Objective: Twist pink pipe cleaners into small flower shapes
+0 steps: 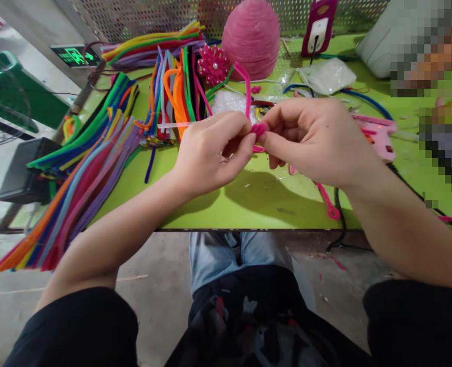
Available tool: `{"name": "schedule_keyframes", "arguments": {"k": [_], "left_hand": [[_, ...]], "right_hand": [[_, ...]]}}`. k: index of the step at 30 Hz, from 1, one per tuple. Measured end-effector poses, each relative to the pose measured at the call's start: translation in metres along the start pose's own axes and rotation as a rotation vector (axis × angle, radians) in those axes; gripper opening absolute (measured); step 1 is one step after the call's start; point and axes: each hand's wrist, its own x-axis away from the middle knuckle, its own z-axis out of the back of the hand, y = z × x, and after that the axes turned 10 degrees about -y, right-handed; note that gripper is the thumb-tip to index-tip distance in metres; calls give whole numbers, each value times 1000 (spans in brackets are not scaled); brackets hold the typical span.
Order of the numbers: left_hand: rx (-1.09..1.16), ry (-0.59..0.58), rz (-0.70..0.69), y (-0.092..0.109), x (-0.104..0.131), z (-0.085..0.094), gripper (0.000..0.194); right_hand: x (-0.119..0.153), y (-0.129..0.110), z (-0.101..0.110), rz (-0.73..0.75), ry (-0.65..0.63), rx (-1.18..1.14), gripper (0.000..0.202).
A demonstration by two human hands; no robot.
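Note:
Both hands meet above the green table, pinching a bright pink pipe cleaner (pixel 248 97) between thumbs and fingers. Its lower part is bunched into a small fuzzy coil at the fingertips, while a bent length sticks up above. My left hand (pixel 214 150) is closed on the coil from the left. My right hand (pixel 310 137) grips the same coil from the right. Behind the hands sits a pink pipe-cleaner flower (pixel 214 65) with a pearl-like centre, beside a large pink ball of wound cord (pixel 251 41). A looped pink pipe-cleaner piece (pixel 329 204) lies below my right wrist.
Bundles of coloured pipe cleaners (pixel 99 188) spread over the left side, some past the table edge. A pink device (pixel 375 135), a clear plastic bag (pixel 327 76) and a black cable (pixel 339 219) lie on the right. A power strip (pixel 320 28) stands at the back.

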Motion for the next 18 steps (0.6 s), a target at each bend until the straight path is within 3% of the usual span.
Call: {"name": "schedule_keyframes", "arguments": {"k": [7,12,18], "left_hand": [[127,23,67,9,-2,3,42],[383,12,85,10,1,-1,42],[569,-44,117,10,-1,-5,37]], "right_hand": [[-1,-3,3,8,-44,-120,19],[-5,-3,8,-47,-83,-238,20],[0,-3,9,21,-24,-46,21]]}}
